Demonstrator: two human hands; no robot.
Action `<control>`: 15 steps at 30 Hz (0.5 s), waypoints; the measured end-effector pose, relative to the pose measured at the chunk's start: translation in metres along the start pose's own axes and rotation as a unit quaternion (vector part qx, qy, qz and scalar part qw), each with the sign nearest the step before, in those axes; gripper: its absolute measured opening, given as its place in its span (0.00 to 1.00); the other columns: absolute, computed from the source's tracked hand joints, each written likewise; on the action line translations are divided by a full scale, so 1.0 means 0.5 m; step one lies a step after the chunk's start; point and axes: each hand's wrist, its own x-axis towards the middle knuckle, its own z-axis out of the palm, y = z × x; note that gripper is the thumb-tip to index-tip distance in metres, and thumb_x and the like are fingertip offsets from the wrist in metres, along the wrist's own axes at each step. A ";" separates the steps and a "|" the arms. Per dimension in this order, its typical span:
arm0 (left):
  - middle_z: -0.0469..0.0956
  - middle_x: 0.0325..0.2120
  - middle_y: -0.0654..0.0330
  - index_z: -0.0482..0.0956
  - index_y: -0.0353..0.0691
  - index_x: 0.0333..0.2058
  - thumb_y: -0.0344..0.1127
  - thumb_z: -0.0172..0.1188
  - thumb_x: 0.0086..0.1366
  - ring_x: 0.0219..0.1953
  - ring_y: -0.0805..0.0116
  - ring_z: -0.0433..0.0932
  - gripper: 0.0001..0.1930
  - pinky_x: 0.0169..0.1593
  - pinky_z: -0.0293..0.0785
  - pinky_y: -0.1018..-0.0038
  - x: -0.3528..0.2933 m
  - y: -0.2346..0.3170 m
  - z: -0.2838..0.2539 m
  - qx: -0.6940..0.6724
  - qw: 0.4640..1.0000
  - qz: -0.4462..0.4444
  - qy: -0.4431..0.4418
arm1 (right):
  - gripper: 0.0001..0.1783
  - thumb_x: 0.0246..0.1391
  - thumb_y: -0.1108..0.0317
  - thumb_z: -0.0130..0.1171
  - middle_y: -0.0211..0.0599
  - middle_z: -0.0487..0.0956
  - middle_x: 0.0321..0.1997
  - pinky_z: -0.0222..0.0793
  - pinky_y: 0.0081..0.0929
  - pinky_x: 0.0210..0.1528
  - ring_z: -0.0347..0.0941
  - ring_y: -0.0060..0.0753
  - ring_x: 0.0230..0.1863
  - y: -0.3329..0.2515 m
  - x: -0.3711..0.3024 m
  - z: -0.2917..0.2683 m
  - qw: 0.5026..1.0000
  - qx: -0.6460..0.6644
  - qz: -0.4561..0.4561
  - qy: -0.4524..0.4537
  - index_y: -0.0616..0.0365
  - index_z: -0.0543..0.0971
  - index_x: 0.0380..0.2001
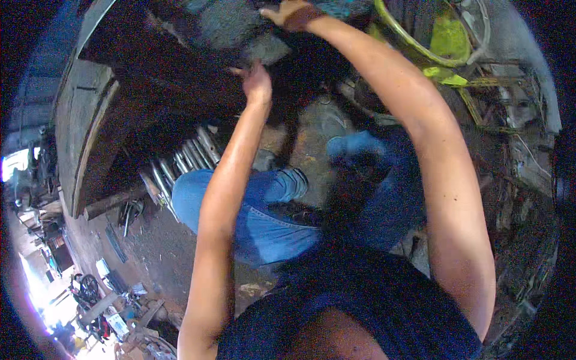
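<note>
At the top of the head view, a dark grey, rough-looking mass lies in shadow; its kind is too dim to tell. A lighter grey patch shows at its near side. My left hand is just below that patch, slightly blurred, with one finger stuck out to the left and nothing visible in its grasp. Farther up, my right hand reaches to the mass's right side, its thumb and fingers apart. Whether it touches the mass is unclear.
Several metal rods or pipes lie beside my left knee. A weathered wooden board stands at the left. Yellow-green hoop-shaped parts are at upper right. Tools and scraps clutter the lower left floor. My bent legs are below my arms.
</note>
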 end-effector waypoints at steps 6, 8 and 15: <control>0.58 0.53 0.43 0.27 0.32 0.57 0.49 0.48 0.55 0.53 0.54 0.61 0.45 0.54 0.56 0.71 0.001 0.009 -0.010 -0.084 0.996 -0.012 -0.007 | 0.35 0.51 0.42 0.39 0.56 0.66 0.50 0.58 0.40 0.52 0.63 0.52 0.52 -0.014 -0.138 -0.049 0.986 0.096 0.049 -0.125 0.62 0.60 0.50; 0.56 0.54 0.43 0.26 0.34 0.58 0.47 0.49 0.55 0.52 0.53 0.63 0.45 0.53 0.57 0.70 0.002 0.011 -0.016 -0.110 0.993 0.035 -0.008 | 0.32 0.53 0.44 0.37 0.53 0.65 0.51 0.57 0.39 0.53 0.62 0.52 0.52 -0.017 -0.171 -0.054 0.982 0.089 -0.003 -0.169 0.61 0.61 0.50; 0.51 0.57 0.51 0.37 0.33 0.58 0.52 0.49 0.58 0.57 0.55 0.52 0.41 0.60 0.46 0.65 0.021 -0.025 -0.002 -0.063 0.995 0.079 0.006 | 0.25 0.53 0.50 0.36 0.50 0.67 0.50 0.60 0.41 0.51 0.63 0.52 0.50 -0.018 -0.196 -0.018 0.987 0.067 0.044 -0.141 0.51 0.64 0.51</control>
